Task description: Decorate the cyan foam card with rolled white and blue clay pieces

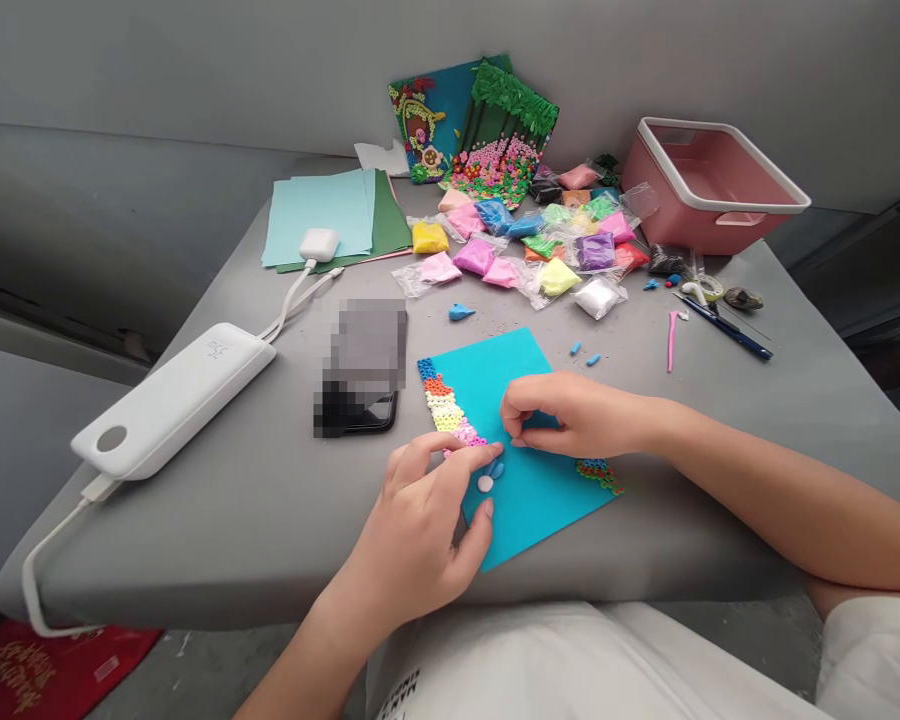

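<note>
Resting both hands [495, 480] on teal card [525, 480], long axis diag.

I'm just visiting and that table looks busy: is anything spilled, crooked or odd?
Nothing looks spilled or damaged. The blue card lies askew to the table edge, under the left hand and right hand. Loose blue clay bits lie scattered beyond it, and clay bags sit in a jumbled heap.
</note>
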`<action>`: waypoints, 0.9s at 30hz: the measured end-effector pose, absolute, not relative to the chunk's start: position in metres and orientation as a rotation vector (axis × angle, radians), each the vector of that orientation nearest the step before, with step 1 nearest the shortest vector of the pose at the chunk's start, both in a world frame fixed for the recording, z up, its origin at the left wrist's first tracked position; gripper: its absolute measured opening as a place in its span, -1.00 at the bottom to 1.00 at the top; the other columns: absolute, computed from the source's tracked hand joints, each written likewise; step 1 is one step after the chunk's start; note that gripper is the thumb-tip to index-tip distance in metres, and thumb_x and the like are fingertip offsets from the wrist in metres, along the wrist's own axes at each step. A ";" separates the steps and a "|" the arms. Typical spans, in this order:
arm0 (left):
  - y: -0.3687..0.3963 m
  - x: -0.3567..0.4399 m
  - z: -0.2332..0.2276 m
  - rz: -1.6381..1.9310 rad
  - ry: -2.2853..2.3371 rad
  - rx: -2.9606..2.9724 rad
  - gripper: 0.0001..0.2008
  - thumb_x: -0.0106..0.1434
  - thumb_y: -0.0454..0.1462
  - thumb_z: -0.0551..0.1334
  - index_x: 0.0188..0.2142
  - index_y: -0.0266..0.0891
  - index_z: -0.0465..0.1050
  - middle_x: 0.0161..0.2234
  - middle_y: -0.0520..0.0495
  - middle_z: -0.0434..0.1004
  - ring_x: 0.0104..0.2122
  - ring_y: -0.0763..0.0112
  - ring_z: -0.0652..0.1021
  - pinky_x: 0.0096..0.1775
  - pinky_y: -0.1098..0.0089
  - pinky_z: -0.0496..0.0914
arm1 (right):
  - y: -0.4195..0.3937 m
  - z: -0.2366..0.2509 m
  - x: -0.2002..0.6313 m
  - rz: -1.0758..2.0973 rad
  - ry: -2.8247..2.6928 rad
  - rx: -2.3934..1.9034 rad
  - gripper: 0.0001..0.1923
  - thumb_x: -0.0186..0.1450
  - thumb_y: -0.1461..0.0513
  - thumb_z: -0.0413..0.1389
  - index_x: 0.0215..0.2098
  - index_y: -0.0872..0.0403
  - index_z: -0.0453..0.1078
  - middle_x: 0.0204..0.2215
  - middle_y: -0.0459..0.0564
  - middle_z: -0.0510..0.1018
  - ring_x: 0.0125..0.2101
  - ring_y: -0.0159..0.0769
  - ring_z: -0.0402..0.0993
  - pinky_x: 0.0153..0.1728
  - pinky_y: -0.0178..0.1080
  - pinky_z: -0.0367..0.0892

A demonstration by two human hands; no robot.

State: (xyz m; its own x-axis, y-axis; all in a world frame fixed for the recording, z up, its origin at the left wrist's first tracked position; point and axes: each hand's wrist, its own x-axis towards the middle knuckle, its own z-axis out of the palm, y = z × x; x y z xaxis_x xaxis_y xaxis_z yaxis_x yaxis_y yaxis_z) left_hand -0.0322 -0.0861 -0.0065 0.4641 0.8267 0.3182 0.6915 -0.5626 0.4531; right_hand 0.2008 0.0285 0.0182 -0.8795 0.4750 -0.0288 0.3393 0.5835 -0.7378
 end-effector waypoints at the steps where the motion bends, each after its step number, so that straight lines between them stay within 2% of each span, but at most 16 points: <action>1: -0.086 -0.032 -0.006 0.768 1.305 2.460 -0.59 0.34 -0.36 0.19 0.18 -0.26 0.35 -0.20 -0.17 0.64 0.07 0.07 0.45 0.01 0.12 0.42 | 0.029 0.018 0.201 1.171 -2.643 -0.683 -0.92 0.36 0.37 0.09 -0.26 0.09 0.39 -0.26 -0.02 0.53 -0.26 -0.32 0.42 -0.22 -0.28 0.33; 5: -0.088 -0.031 -0.007 0.940 1.342 2.465 -0.67 0.33 -0.41 0.21 0.08 -0.27 0.40 -0.13 -0.15 0.65 -0.01 0.16 0.50 -0.03 0.18 0.41 | 0.025 0.019 0.200 1.152 -2.670 -0.642 -0.93 0.39 0.29 0.16 -0.15 0.10 0.46 -0.21 0.02 0.56 -0.18 -0.26 0.45 -0.13 -0.24 0.34; 8: -0.092 -0.032 -0.009 1.115 1.367 2.442 -0.78 0.32 -0.46 0.23 -0.06 -0.24 0.46 -0.26 -0.09 0.64 -0.16 0.26 0.54 -0.13 0.25 0.42 | 0.019 0.017 0.199 1.051 -2.746 -0.563 -0.73 0.40 0.18 0.23 0.04 0.08 0.49 -0.12 0.08 0.57 -0.07 -0.17 0.45 -0.05 -0.18 0.33; 11: -0.098 -0.033 -0.010 1.175 1.298 2.450 -0.79 0.30 -0.48 0.23 -0.11 -0.24 0.49 -0.28 -0.08 0.67 -0.20 0.30 0.57 -0.17 0.31 0.45 | 0.012 0.011 0.196 0.850 -2.829 -0.513 -0.64 0.40 0.13 0.22 0.13 0.04 0.49 -0.08 0.13 0.54 -0.10 -0.14 0.44 -0.09 -0.16 0.33; 15: -0.103 -0.034 -0.013 1.177 1.191 2.473 -0.80 0.30 -0.48 0.23 -0.12 -0.25 0.48 -0.21 -0.12 0.73 -0.15 0.25 0.65 -0.13 0.29 0.52 | 0.008 0.005 0.193 0.686 -2.837 -0.498 -0.74 0.42 0.15 0.20 0.04 0.02 0.55 -0.12 0.11 0.54 -0.19 -0.18 0.43 -0.16 -0.17 0.30; 19: -0.105 -0.033 -0.015 1.209 1.199 2.445 -0.84 0.32 -0.48 0.20 -0.17 -0.25 0.44 -0.25 -0.15 0.73 -0.22 0.32 0.70 -0.17 0.36 0.56 | 0.009 0.005 0.191 0.737 -2.806 -0.490 -0.83 0.45 0.20 0.16 -0.06 0.05 0.55 -0.17 0.08 0.55 -0.19 -0.21 0.44 -0.16 -0.19 0.29; 24: -0.104 -0.033 -0.015 1.179 1.341 2.489 -0.88 0.37 -0.40 0.19 -0.16 -0.21 0.46 -0.28 -0.07 0.75 -0.35 0.35 0.70 -0.11 0.32 0.59 | 0.010 0.009 0.189 0.837 -2.788 -0.511 -0.88 0.44 0.26 0.13 -0.12 0.11 0.49 -0.18 0.09 0.57 -0.15 -0.19 0.45 -0.12 -0.18 0.32; 27: -0.104 -0.033 -0.015 1.172 1.353 2.494 -0.89 0.37 -0.39 0.19 -0.16 -0.22 0.47 -0.28 -0.05 0.76 -0.35 0.37 0.70 -0.10 0.31 0.58 | 0.009 0.010 0.189 0.872 -2.790 -0.555 -0.90 0.43 0.30 0.12 -0.13 0.13 0.48 -0.19 0.09 0.57 -0.16 -0.18 0.45 -0.11 -0.17 0.35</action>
